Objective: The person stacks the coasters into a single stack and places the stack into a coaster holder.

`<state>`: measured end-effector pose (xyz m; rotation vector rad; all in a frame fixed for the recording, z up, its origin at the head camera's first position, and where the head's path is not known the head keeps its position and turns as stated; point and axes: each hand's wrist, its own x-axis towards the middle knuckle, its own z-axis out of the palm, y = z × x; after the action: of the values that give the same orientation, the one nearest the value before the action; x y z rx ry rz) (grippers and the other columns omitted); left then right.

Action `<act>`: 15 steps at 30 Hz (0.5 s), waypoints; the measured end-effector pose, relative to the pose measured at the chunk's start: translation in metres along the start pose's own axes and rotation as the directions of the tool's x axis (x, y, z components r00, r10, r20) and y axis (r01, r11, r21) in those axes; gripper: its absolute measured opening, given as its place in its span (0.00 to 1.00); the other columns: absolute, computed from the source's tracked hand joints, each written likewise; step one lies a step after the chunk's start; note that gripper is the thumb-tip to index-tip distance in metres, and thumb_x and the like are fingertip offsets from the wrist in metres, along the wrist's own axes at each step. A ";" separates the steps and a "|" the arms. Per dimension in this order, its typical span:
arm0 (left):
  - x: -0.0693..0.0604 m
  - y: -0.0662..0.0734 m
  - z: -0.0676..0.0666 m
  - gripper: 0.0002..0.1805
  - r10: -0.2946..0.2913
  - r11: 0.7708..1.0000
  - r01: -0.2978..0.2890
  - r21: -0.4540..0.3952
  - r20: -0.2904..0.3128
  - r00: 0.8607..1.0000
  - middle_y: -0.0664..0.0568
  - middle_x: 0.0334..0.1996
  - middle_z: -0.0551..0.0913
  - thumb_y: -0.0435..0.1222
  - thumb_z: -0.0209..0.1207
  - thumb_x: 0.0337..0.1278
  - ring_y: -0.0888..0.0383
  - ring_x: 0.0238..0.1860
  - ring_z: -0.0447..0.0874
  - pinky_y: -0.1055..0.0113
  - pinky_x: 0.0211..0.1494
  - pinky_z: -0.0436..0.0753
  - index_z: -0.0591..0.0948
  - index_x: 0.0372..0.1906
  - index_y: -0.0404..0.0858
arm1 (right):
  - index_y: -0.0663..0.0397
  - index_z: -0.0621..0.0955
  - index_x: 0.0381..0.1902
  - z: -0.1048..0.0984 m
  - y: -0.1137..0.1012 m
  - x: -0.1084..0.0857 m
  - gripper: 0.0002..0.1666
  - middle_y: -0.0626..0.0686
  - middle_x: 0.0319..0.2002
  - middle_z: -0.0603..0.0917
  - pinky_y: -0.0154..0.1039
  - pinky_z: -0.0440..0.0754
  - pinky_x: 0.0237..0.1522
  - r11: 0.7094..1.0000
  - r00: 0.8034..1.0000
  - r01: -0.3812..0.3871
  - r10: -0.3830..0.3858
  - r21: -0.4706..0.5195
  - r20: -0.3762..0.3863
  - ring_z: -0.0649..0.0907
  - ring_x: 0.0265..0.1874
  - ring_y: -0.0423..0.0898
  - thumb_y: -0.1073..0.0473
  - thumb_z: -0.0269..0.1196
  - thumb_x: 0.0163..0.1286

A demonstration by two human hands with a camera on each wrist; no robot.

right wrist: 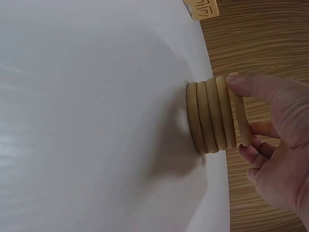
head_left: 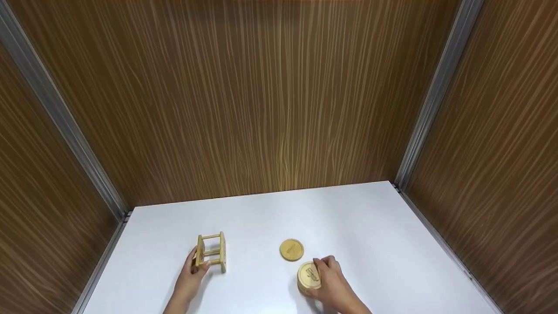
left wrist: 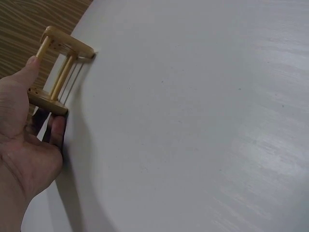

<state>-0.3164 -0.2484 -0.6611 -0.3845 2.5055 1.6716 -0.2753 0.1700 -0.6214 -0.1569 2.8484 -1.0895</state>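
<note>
My left hand (head_left: pixel 189 279) grips the near left side of a small wooden coaster rack (head_left: pixel 223 253), thumb on one of its rods. In the left wrist view the rack (left wrist: pixel 72 42) has two end panels joined by thin rods. On the right, my right hand (head_left: pixel 333 283) pinches the top round wooden coaster (right wrist: pixel 243 118) of a stack (right wrist: pixel 206 118) between thumb and fingers. That coaster is tilted, with a gap to those below at one side. Its face bears a dark engraved design. A single round coaster (head_left: pixel 291 250) lies flat just beyond the stack.
The white tabletop (head_left: pixel 253 218) extends around and between the hands. Brown wood-grain panels (head_left: pixel 261 109) stand behind and at both sides, with grey metal posts (head_left: pixel 436 96) at the corners. Part of a panel with a cut pattern (right wrist: pixel 203 7) shows at the right wrist view's top edge.
</note>
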 end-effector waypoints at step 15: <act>-0.001 0.000 0.000 0.48 -0.006 1.000 0.006 -0.016 0.012 1.000 0.30 0.85 0.58 0.53 0.59 0.81 0.31 0.84 0.62 0.38 0.87 0.66 0.46 0.90 0.46 | 0.66 0.72 0.77 0.003 0.002 0.008 0.58 0.56 0.63 0.73 0.63 0.78 0.76 0.993 0.992 -0.113 0.111 0.021 0.062 0.77 0.64 0.55 0.55 0.87 0.53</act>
<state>-0.3158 -0.2482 -0.6605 -0.3815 2.4815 1.6876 -0.2826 0.1681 -0.6250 -0.0274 2.7524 -1.0774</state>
